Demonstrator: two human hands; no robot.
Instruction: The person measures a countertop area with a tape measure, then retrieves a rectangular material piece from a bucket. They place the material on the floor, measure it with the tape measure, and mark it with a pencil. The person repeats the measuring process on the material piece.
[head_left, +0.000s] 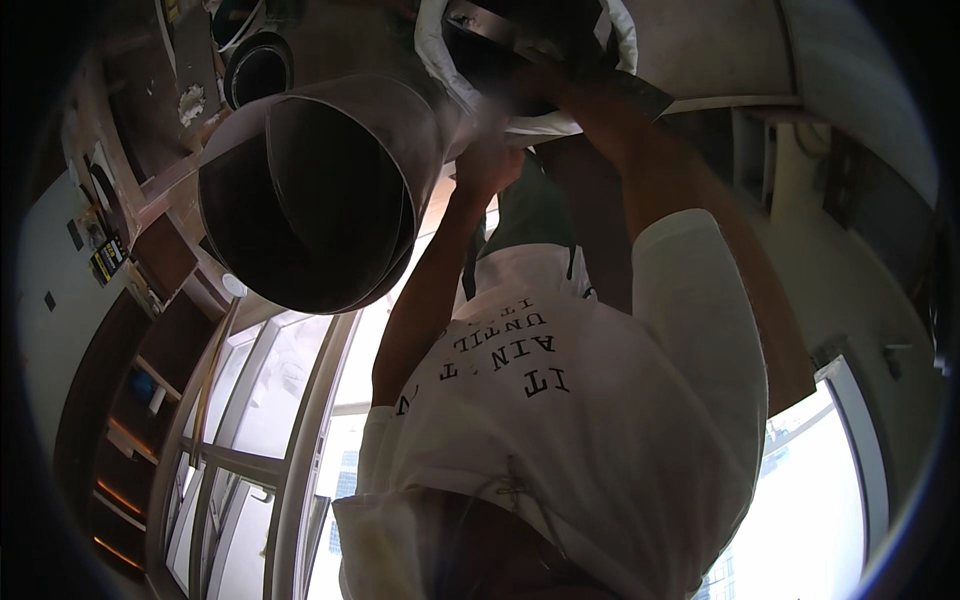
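My left hand (490, 165) is raised just below a round opening edged with crumpled white material (432, 45); its fingers look closed, but what they hold is blurred. My right hand (540, 90) reaches into that opening's dark interior, where its fingers are hidden in shadow. A dark flat piece (650, 98) juts out beside my right wrist at the opening's edge. Close to my left hand, on its left, is a large grey metal cylinder (420, 135) with its hollow end facing the camera.
A smaller dark pipe (233, 75) sits behind the cylinder. Framing boards (165, 250) run along the left. Dark shelving with orange-lit strips (135, 440) stands at lower left, beside framed windows (285, 390). Another bright window (815, 480) is at lower right. A curved pale panel (730, 50) fills the upper right.
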